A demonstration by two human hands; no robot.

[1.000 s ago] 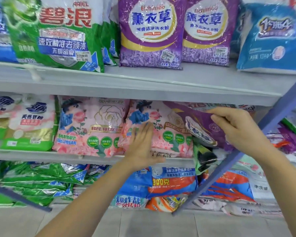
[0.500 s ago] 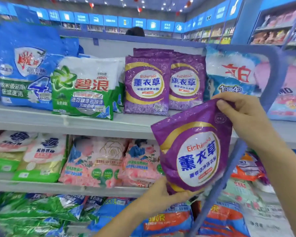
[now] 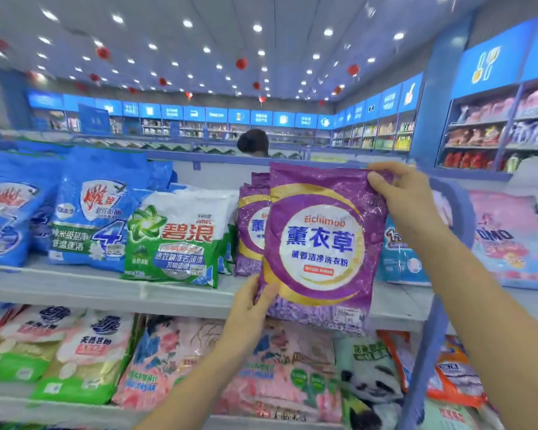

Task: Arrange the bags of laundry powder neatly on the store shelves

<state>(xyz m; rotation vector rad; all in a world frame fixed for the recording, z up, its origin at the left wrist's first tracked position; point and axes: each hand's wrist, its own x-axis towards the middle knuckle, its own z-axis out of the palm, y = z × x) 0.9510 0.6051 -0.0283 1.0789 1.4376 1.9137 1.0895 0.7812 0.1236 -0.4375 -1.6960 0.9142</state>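
I hold a purple laundry powder bag upright in front of the top shelf. My right hand pinches its top right corner. My left hand grips its lower left edge. Just behind it, more purple bags of the same kind stand on the shelf, mostly hidden by the held bag. Left of them stand a green and white bag and blue bags.
A light blue bag and a pink bag stand to the right on the top shelf. Pink bags and green-gold bags fill the shelf below. A blue frame post runs down on the right. A person's head shows beyond the shelf.
The purple bag was pulled from the lower shelf and raised to top-shelf height, now upright in front of the matching purple bags. My left hand moved from the pink bags onto its lower edge. The view tilted upward.
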